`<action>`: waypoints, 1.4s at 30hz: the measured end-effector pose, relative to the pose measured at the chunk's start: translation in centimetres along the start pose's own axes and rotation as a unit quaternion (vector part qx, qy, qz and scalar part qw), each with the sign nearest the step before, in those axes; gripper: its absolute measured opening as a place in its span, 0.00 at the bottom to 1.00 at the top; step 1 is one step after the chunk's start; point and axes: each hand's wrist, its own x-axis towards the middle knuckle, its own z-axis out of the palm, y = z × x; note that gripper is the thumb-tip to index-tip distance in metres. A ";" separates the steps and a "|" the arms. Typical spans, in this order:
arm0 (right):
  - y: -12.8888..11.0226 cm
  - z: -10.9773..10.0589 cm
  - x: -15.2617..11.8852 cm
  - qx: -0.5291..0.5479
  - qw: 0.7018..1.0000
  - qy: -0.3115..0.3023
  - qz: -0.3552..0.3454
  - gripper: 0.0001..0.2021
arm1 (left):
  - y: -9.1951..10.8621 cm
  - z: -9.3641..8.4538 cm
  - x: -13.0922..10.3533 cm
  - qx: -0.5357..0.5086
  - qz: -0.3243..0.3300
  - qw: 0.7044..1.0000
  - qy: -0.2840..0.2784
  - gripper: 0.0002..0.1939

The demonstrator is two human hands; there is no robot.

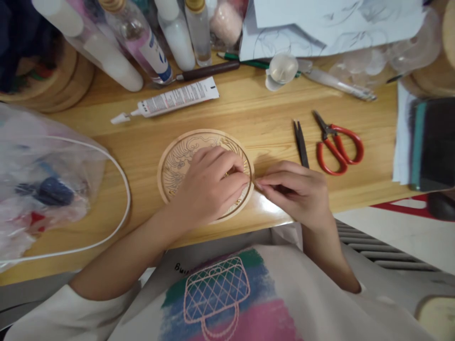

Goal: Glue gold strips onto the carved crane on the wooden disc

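A round wooden disc (pixel 177 152) with a carved or drawn line pattern lies on the table, gold lines along parts of its right side. My left hand (pixel 213 184) rests over the middle of the disc, thumb and fingertips closed together near its right rim. Just to the right, my right hand (pixel 298 192) is pinched, its fingertips almost touching that rim. Whatever thin thing either hand may hold is too small to make out. Black tweezers (pixel 301 144) lie beyond my right hand, beside red-handled scissors (pixel 337 147).
A white tube (pixel 179 98) and a dark-handled tool (pixel 209 71) lie behind the disc. Bottles (pixel 147 47), a small clear cup (pixel 282 68), a pen (pixel 341 84) and drawn sheets (pixel 284 40) line the back. Left are a plastic bag (pixel 46 180) and a white cable (pixel 126 189).
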 end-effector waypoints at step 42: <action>0.4 -8.8 3.2 -0.375 0.848 -0.068 0.367 0.04 | -2.8 -3.1 3.2 -0.216 -0.266 0.937 0.073 0.05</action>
